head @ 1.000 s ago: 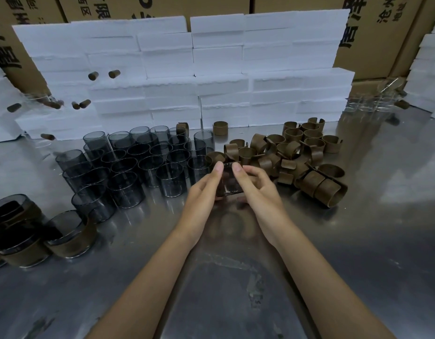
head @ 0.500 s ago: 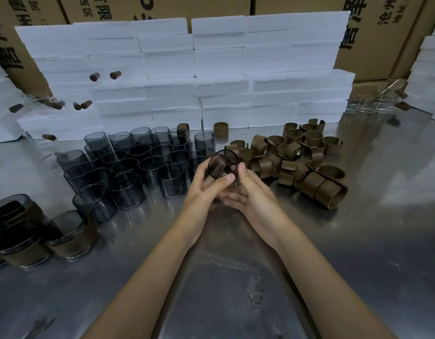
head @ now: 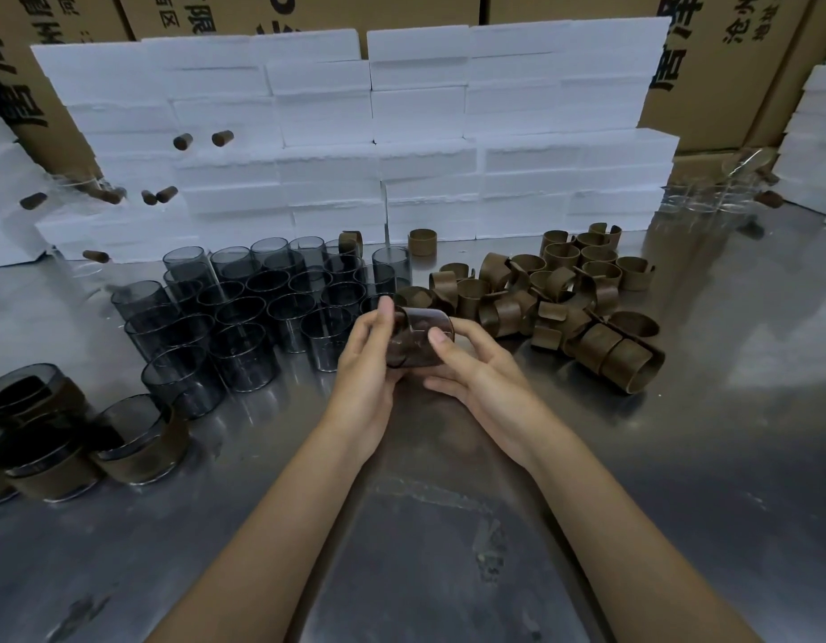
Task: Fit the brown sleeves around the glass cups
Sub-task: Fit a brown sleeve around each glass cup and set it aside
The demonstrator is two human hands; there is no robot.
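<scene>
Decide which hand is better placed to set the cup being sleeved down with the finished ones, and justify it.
Left. The finished sleeved cups stand at the table's left edge, on the left hand's side; the right hand would have to cross over. Both hands grip the held cup.

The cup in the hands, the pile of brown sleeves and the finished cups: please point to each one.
cup in the hands (head: 418, 338), head view, on its sleeved side wall.
pile of brown sleeves (head: 548, 301), head view, on a middle sleeve.
finished cups (head: 139, 440), head view, on one cup's sleeve.
</scene>
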